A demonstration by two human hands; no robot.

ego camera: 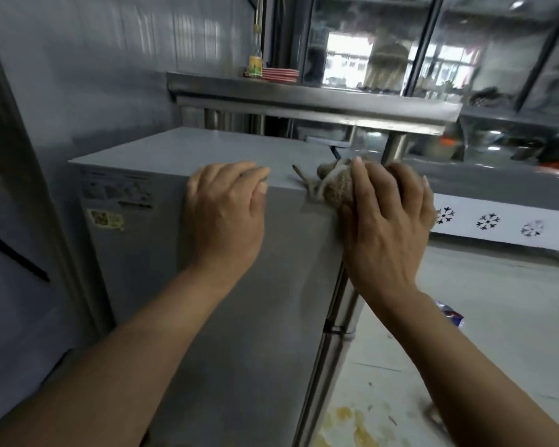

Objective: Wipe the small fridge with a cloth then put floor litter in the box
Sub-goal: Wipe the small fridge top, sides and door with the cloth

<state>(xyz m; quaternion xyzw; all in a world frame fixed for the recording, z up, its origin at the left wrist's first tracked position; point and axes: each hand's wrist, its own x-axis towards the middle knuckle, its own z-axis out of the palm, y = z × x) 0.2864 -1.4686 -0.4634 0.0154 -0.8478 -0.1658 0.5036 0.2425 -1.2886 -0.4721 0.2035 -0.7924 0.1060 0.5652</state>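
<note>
A grey small fridge (226, 285) stands against a pale panelled wall (94, 59), in front of a steel counter (304, 98) that carries a bottle (255, 59) and a stack of striped plates (279, 74). The left hand (223, 217) lies flat over the fridge's top front edge, fingers relaxed, holding nothing. The right hand (388, 221) presses a brown cloth (336, 185) against the top right corner, fingers curled round it. On the stained floor (497, 317) a blue wrapper (450, 316) lies partly hidden behind the right forearm. The fridge's labels (113, 195) are too blurred to read.
</note>
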